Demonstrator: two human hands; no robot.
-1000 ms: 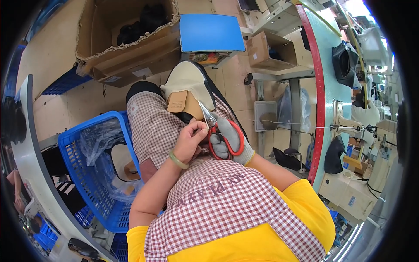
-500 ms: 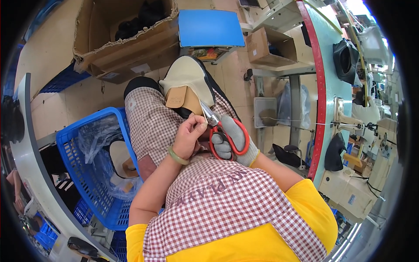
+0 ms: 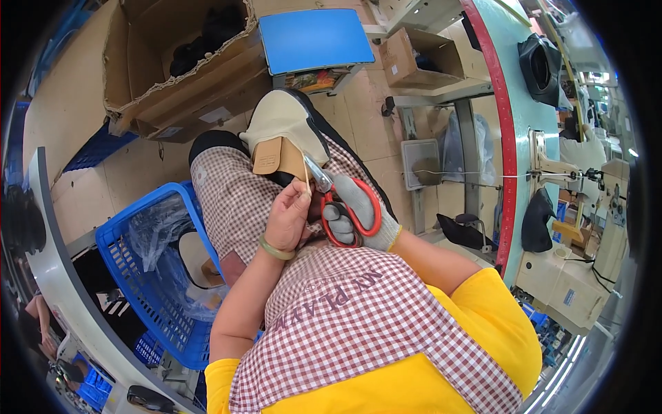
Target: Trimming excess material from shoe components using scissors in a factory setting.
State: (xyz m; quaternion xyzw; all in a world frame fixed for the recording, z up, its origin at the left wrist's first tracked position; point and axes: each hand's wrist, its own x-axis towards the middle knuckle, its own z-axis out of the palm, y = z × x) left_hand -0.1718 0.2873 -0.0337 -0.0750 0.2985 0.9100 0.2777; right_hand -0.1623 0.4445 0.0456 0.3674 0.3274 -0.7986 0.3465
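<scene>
The shoe (image 3: 283, 125), cream with a dark edge, lies across the person's lap, over the right thigh, its rounded end pointing away from the body. It sits just beyond both hands, with its near edge toward the fingertips; a tan flap (image 3: 269, 157) stands out from that near side. The left hand (image 3: 286, 215) is bare, its thumb and forefinger closed in a pinch on the end of a thin pale strip (image 3: 306, 170) that runs up to the shoe's near edge. The right hand (image 3: 356, 205), in a grey glove, is wrapped through the red loops of the scissors (image 3: 322, 180), thumb in one and fingers in the other. The loops stand apart, and the blades point up and left at the shoe's near edge, close beside the strip (how far the blades are parted, I cannot tell).

A bracelet (image 3: 276, 250) circles the left wrist, and a checked apron (image 3: 331, 310) covers the person's front. To the left is a blue basket (image 3: 140, 297) with clear plastic (image 3: 157, 237) and another cream piece inside. Ahead are a carton (image 3: 186, 96) and a blue-topped stool (image 3: 314, 38); on the right runs a red-edged table (image 3: 508, 159).
</scene>
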